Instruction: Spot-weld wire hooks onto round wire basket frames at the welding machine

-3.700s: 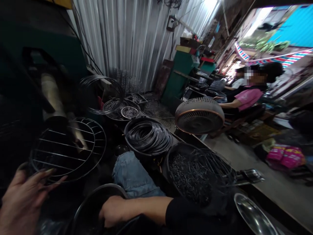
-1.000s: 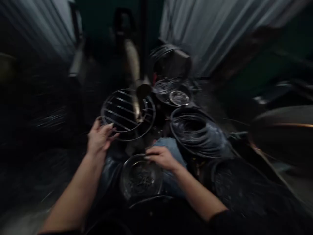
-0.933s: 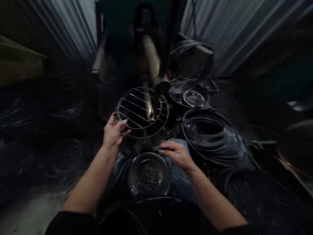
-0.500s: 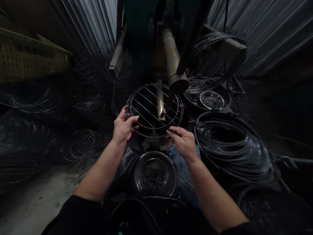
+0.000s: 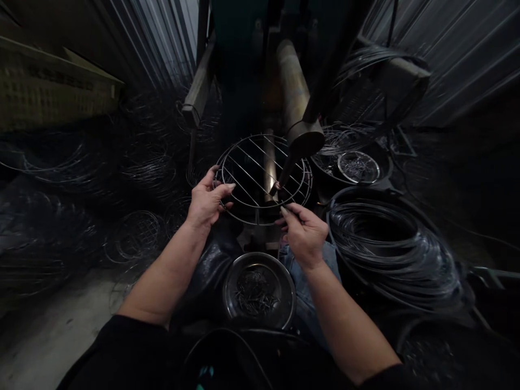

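Observation:
A round wire rack (image 5: 252, 157), made of double rings with parallel bars across, is held roughly level in front of me. My left hand (image 5: 208, 199) grips its left rim, thumb on top and fingers below. At the near right rim my right hand (image 5: 305, 230) is closed in a pinch on a short wire piece (image 5: 283, 203), of which only a dark tip shows. The machine's slanted upper electrode arm (image 5: 287, 170) reaches down beside a brass-coloured lower post (image 5: 270, 162) within the rack's outline. Below my hands, a metal bowl (image 5: 229, 292) contains many short wire pieces (image 5: 255, 295).
A thick cylindrical machine arm (image 5: 294, 81) juts out above the rack. On the right lie a large wire coil (image 5: 385, 244) and a tub with a small bowl (image 5: 358, 168). Stacked wire racks (image 5: 146, 168) crowd the dark left side, near a yellow crate (image 5: 52, 92).
The view has shifted slightly, so most things sit a little further right. My right fingers have drawn closer together at the rack's rim. The left hand keeps its grip.

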